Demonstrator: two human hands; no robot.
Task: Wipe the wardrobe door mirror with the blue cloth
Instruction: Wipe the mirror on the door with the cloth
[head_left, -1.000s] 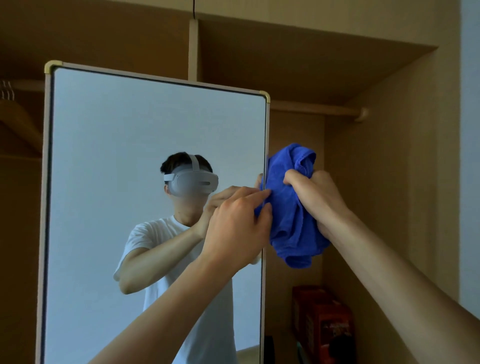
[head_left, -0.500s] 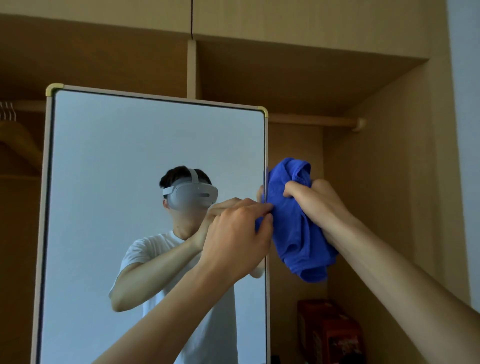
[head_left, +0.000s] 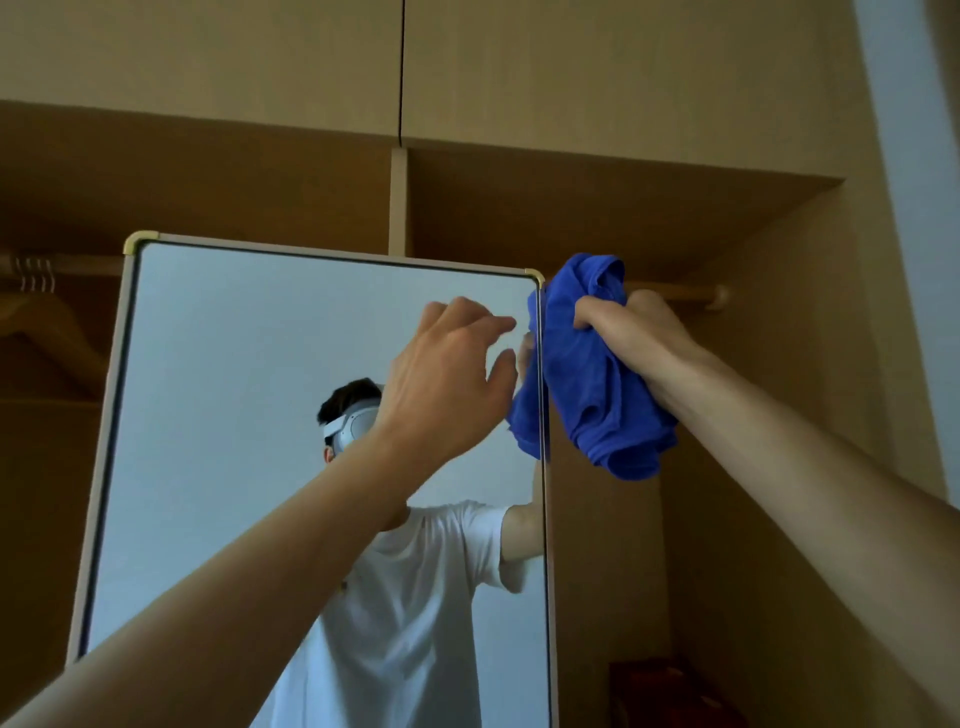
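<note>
Head view: bunched blue cloth (head_left: 592, 379) gripped in curled fingers of the right hand (head_left: 636, 332), at the right edge of the mirror (head_left: 234, 415) near its top corner; left hand (head_left: 441, 379) slack, holding nothing. Flatten cloth against it, then wipe leftward in overlapping passes.

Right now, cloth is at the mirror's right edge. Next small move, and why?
Probably slide the right hand leftward to press the blue cloth flat on the mirror near its top right corner: the cloth hangs bunched beside the frame, mostly off the glass, and the open left hand holds nothing.
</note>
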